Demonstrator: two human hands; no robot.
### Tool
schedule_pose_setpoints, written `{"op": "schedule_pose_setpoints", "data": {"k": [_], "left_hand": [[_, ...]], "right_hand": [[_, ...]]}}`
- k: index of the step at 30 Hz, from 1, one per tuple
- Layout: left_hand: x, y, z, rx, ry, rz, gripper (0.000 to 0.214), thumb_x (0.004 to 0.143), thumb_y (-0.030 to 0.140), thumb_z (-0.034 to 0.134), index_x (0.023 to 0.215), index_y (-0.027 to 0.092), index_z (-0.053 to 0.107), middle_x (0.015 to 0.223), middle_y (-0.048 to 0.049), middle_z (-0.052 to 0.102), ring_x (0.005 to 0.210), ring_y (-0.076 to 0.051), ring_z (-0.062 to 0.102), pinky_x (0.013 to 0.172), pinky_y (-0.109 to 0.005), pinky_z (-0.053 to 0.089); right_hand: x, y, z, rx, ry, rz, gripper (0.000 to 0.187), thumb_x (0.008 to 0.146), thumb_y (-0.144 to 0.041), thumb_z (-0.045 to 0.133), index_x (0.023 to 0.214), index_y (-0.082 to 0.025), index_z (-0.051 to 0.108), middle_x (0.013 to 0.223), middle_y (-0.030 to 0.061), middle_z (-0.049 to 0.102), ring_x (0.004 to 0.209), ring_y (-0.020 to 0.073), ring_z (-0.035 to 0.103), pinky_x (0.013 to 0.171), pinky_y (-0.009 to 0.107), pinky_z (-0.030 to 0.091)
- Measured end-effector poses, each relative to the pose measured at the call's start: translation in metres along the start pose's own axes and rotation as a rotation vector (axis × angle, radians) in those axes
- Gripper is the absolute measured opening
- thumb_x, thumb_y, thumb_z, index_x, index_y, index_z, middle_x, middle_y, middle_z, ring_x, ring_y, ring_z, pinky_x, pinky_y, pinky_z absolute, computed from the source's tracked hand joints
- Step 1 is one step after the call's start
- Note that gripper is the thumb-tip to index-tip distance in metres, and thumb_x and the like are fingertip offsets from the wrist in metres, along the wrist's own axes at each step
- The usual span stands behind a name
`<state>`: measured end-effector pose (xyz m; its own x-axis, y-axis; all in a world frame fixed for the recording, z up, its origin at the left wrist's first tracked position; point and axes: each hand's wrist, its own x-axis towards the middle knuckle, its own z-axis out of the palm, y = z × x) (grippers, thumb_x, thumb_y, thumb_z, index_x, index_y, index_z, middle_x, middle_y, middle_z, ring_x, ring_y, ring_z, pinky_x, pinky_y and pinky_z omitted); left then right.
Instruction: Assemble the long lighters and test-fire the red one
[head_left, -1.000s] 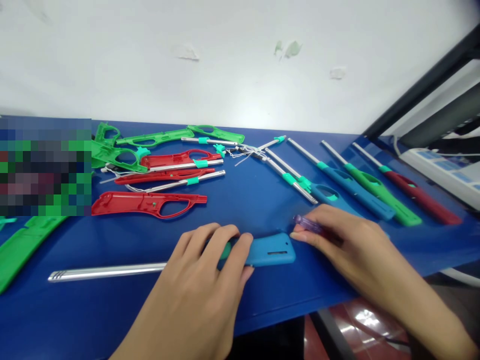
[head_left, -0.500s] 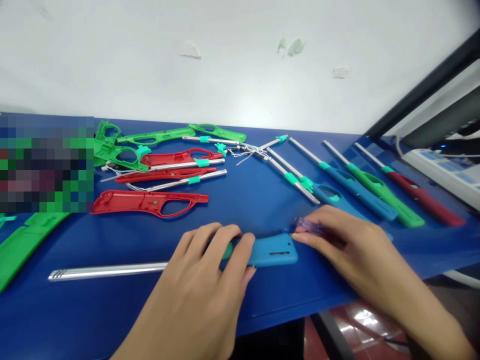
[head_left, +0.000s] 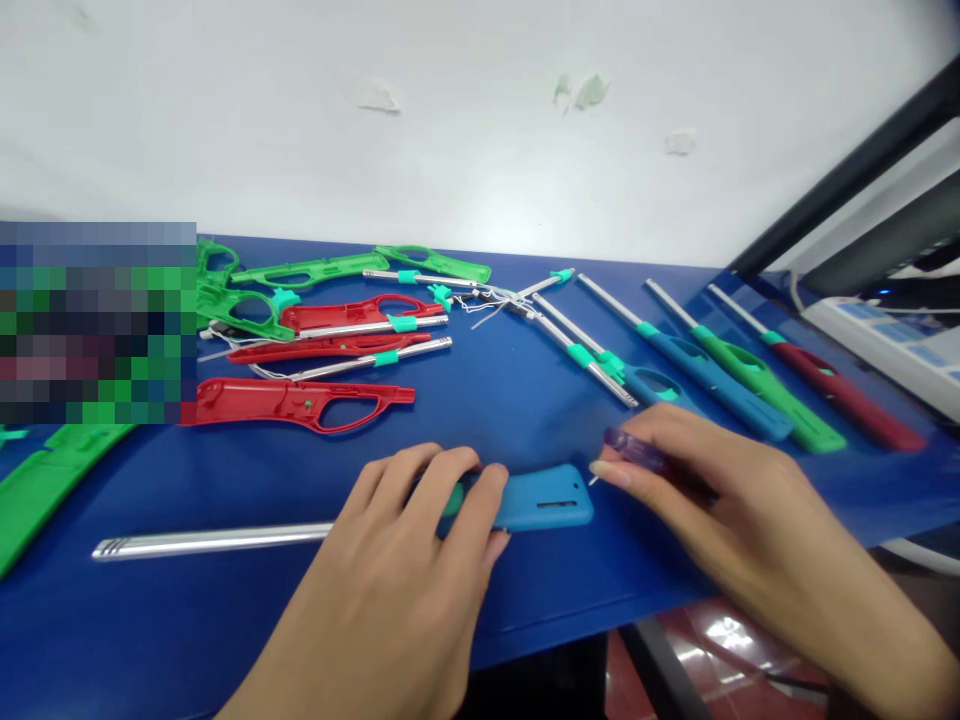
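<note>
I'm at a small assembly workshop bench: my blue worktop (head_left: 225, 620) is strewn with red and green lighter shells (head_left: 296, 403), metal tubes (head_left: 214, 541) and finished long lighters (head_left: 754, 378) lined up against a bare white wall (head_left: 450, 110).

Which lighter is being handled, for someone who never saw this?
On the blue table, look at the near edge. A blue lighter lies under the left hand, metal tube pointing left. It is the only blue-handled one lying crosswise.

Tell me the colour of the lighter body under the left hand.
The lighter body is light blue; head view.
</note>
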<state>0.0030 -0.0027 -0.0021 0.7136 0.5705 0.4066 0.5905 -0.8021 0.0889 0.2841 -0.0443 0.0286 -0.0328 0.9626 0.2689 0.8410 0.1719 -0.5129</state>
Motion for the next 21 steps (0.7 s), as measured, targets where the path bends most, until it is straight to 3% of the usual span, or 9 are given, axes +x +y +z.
{"op": "schedule_pose_setpoints", "data": {"k": [5,10,16,21], "left_hand": [[0.001,0.002,0.000,0.000,-0.008,0.007,0.044,0.122,0.018,0.042,0.147,0.015,0.079,0.140,-0.0140,0.084,0.125,-0.038,0.076,0.101,-0.055,0.066],[0.002,0.003,-0.001,-0.014,0.002,-0.003,0.047,0.122,0.018,0.040,0.143,0.015,0.082,0.136,-0.0134,0.086,0.119,-0.038,0.079,0.097,-0.055,0.068],[0.003,0.004,0.000,-0.019,-0.025,-0.003,0.048,0.122,0.018,0.040,0.143,0.015,0.083,0.137,-0.0138,0.086,0.119,-0.039,0.079,0.097,-0.058,0.068],[0.002,0.004,0.002,-0.007,0.026,0.000,0.044,0.122,0.017,0.043,0.142,0.014,0.082,0.135,-0.0144,0.086,0.121,-0.038,0.078,0.097,-0.056,0.067]], "right_hand": [[-0.001,-0.007,0.002,-0.070,-0.039,-0.032,0.032,0.118,-0.056,0.065,0.105,-0.030,0.078,0.108,0.0051,0.084,0.089,0.0241,0.081,0.079,0.035,0.063],[-0.003,-0.015,0.000,-0.127,-0.034,-0.087,0.032,0.121,-0.052,0.059,0.103,-0.030,0.074,0.104,0.0042,0.081,0.081,0.0214,0.079,0.071,0.032,0.061],[-0.004,-0.021,0.001,-0.220,-0.043,-0.189,0.017,0.122,-0.029,0.055,0.112,-0.030,0.069,0.105,0.0025,0.079,0.083,0.0201,0.082,0.071,0.032,0.063],[-0.002,-0.025,0.004,-0.305,-0.003,-0.245,0.029,0.125,-0.039,0.049,0.111,-0.027,0.071,0.100,0.0049,0.080,0.069,0.0201,0.078,0.054,0.033,0.055]]}}
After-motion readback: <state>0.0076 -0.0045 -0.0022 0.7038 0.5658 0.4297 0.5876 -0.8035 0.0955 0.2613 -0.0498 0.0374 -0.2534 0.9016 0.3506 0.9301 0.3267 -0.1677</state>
